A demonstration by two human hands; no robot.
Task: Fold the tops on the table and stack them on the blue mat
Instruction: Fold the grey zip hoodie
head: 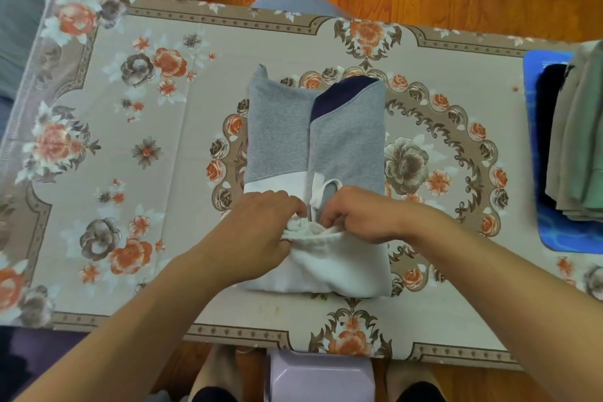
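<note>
Bare forearms, no sleeves; beige trousers [215, 372], dark socks [419, 392] below.

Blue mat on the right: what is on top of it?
The blue mat carries a stack of folded tops: beige and green ones over a dark one. How many lie there, and the mat's far right side, cannot be seen.

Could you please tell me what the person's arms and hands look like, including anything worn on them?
Both forearms are bare right to the bottom edge of the frame; no sleeve shows. The left hand and the right hand wear no gloves, and no watch, bracelet or ring is visible.
</note>
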